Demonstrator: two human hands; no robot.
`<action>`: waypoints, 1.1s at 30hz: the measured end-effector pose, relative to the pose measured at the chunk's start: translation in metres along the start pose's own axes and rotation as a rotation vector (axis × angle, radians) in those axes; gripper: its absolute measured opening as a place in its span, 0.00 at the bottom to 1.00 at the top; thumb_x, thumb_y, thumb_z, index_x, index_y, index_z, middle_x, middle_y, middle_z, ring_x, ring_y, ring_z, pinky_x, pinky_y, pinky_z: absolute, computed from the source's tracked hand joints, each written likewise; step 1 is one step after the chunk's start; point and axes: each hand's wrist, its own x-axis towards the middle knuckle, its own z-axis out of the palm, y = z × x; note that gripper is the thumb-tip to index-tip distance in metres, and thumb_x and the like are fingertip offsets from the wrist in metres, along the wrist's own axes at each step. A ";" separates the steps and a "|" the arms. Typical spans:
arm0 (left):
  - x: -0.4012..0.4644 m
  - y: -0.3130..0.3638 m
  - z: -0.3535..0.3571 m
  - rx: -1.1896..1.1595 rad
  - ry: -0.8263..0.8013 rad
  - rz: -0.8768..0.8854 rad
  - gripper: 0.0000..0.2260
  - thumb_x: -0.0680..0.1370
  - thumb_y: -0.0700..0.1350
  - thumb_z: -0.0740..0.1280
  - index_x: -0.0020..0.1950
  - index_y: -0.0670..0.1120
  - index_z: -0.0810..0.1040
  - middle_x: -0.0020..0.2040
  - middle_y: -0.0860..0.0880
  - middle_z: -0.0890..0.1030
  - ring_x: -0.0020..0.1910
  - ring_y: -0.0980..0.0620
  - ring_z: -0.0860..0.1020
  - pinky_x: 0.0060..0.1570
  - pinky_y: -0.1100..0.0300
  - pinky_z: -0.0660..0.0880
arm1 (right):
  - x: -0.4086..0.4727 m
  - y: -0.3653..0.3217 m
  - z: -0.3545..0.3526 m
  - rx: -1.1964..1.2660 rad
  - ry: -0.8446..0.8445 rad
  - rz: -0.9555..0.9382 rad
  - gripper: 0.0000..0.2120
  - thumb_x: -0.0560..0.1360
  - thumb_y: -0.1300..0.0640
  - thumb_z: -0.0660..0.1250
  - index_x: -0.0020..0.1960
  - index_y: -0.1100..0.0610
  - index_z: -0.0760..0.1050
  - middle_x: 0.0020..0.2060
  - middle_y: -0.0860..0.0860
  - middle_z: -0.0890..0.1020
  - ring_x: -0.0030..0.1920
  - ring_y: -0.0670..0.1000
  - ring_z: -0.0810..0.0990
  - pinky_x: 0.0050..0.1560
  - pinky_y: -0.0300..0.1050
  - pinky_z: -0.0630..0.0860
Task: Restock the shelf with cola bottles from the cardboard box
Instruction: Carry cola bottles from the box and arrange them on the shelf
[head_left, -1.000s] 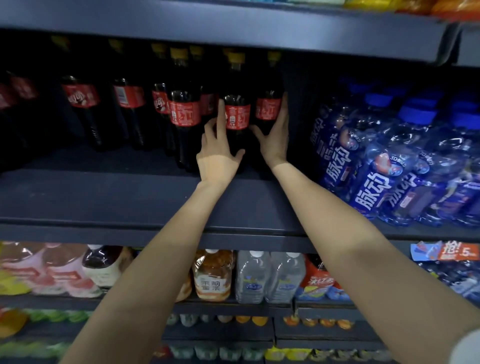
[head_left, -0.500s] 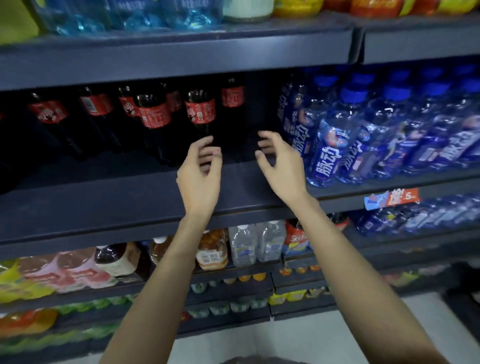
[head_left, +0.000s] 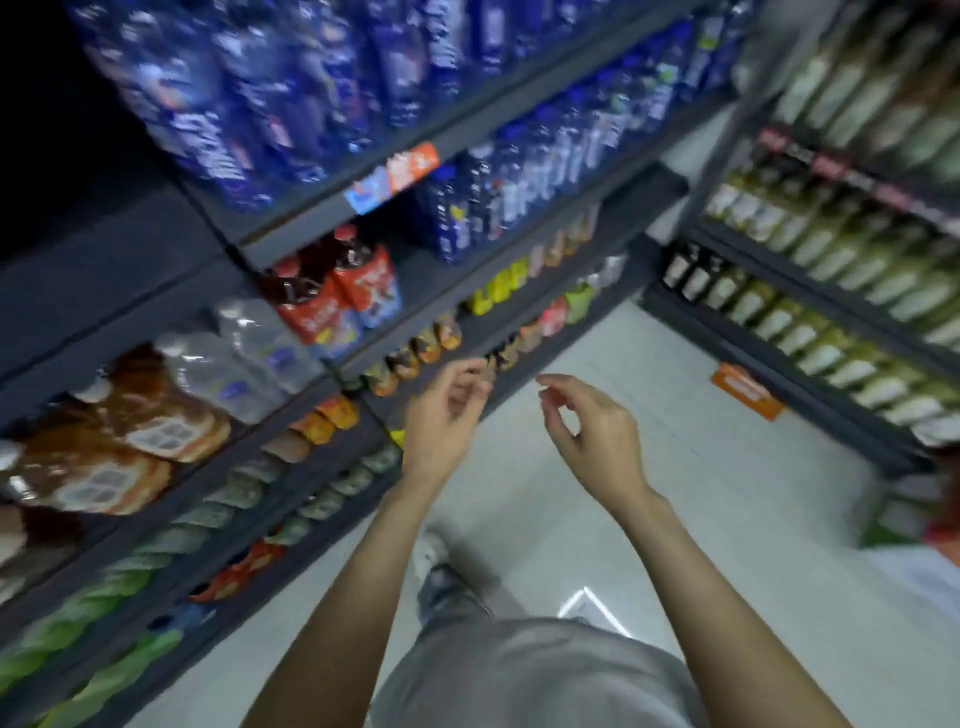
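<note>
Hovering over the pale tiled floor (head_left: 649, 467), left hand (head_left: 441, 421) and right hand (head_left: 597, 436) hang loosely curled, holding nothing, beside dark metal shelving (head_left: 545, 228).

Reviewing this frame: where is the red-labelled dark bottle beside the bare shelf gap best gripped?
Probably around the label band of the red-labelled bottle, coming from the aisle front and the gap side. It stands upright near the front edge of the shelf, with its twin close on the other side.
</note>
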 end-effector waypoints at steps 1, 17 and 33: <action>-0.008 -0.003 0.033 0.042 -0.094 -0.049 0.08 0.78 0.40 0.66 0.57 0.45 0.78 0.43 0.52 0.81 0.41 0.66 0.78 0.44 0.70 0.72 | -0.021 0.024 -0.020 -0.023 -0.026 0.097 0.11 0.75 0.58 0.64 0.57 0.54 0.77 0.44 0.47 0.83 0.43 0.49 0.81 0.40 0.43 0.75; -0.073 0.092 0.523 0.402 -0.972 0.086 0.08 0.77 0.43 0.66 0.55 0.49 0.80 0.49 0.51 0.82 0.48 0.52 0.80 0.52 0.58 0.76 | -0.253 0.339 -0.315 -0.178 -0.057 1.100 0.17 0.77 0.55 0.64 0.65 0.53 0.71 0.56 0.51 0.80 0.55 0.54 0.78 0.53 0.49 0.75; -0.161 0.217 0.936 0.541 -1.064 0.147 0.12 0.78 0.45 0.64 0.61 0.49 0.76 0.54 0.53 0.80 0.49 0.58 0.76 0.43 0.67 0.66 | -0.339 0.633 -0.631 -0.142 0.081 1.242 0.13 0.73 0.61 0.67 0.57 0.56 0.77 0.49 0.53 0.82 0.48 0.54 0.80 0.53 0.49 0.75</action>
